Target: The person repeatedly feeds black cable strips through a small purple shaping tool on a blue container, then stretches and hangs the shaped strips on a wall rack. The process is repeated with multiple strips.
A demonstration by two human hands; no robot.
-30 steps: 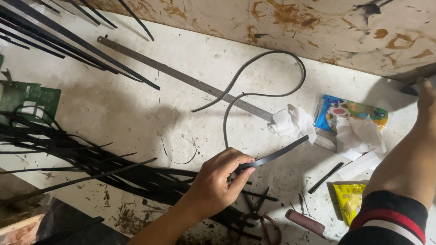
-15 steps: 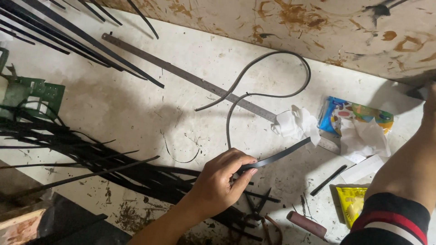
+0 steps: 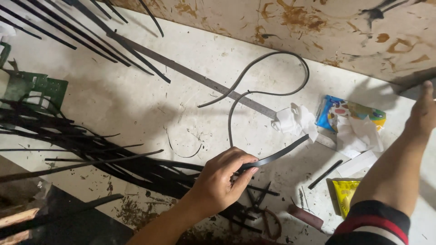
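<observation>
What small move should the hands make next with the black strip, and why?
Probably bring the right hand back toward the black strip. The left hand pinches only its near end, and the far end lies free beside the crumpled white tissue, while the right hand is far off at the stained board.

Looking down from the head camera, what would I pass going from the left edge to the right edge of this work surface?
Green board → pile of black strips → left hand pinching a black strip → crumpled white tissue → colourful blue packet → right hand at the far edge.
</observation>
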